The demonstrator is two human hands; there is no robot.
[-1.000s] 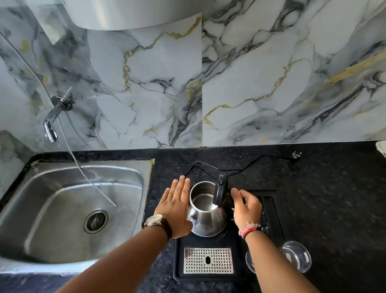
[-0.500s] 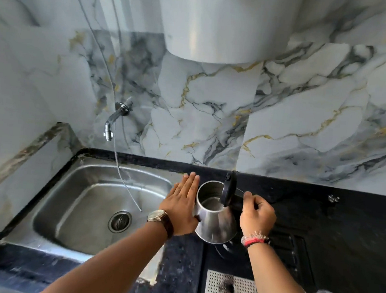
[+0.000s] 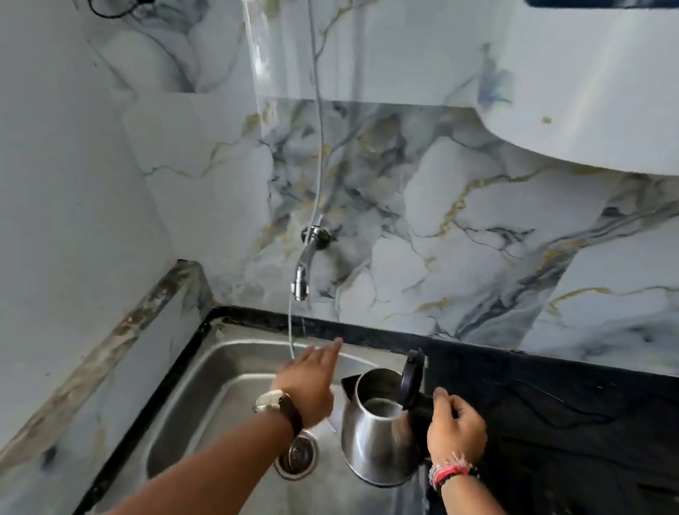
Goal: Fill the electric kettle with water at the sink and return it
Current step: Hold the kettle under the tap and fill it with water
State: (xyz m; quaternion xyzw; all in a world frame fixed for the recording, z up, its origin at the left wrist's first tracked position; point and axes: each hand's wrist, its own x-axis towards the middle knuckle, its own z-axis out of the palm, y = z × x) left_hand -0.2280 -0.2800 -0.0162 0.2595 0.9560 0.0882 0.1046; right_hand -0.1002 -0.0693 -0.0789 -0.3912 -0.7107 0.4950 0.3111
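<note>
Your right hand [image 3: 456, 427] has its fingers clamped round the black handle of the kettle [image 3: 376, 435], holding it over the right side of the sink [image 3: 215, 373], above the basin floor. The kettle stands upright, long axis vertical, wide base down and narrow mouth up. Its spout points left and a little away from you, toward the tap [image 3: 304, 268]; the handle points right, toward the bench [image 3: 561, 417]. The lid [image 3: 411, 379] is flipped up on edge at the handle side, so the mouth is open to you.

Your left hand [image 3: 308, 381] is free, fingers straight and loosely together, holding nothing, stretched forward over the basin toward the tap and well short of it. The drain [image 3: 298, 455] sits below your left wrist, just left of the kettle's base.

The sink is steel, set in a black speckled bench. The wall behind is white marble with grey and gold veins. A thin hose [image 3: 316, 166] hangs down past the tap.
</note>
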